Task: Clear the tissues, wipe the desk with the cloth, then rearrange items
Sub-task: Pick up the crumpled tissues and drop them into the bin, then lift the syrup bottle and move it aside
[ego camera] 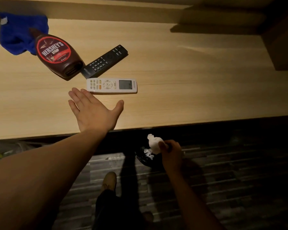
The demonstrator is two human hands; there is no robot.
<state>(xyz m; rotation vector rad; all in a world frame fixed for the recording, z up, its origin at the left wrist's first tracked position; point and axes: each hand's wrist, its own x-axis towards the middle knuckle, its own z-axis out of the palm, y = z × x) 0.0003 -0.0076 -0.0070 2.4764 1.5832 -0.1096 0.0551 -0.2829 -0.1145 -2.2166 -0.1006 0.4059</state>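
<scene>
Right fingers (pixel 163 144) pinching one tissue (pixel 154 143), one cloth (pixel 18 35), two remotes (pixel 105 61) (pixel 111 85)

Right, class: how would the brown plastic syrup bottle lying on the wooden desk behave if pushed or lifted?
The brown plastic syrup bottle lies label-up, seemingly on a broad flattish face, so it would probably slide, not roll. Its glossy plastic may be slippery to grip. Weight is uncertain: the opaque brown wall hides the fill.

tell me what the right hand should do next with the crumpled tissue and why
Probably release it: the right hand grips the crumpled white tissue over the dark bin, which already holds white tissues. None show on the light wooden desk, so the blue cloth likely follows.
</scene>
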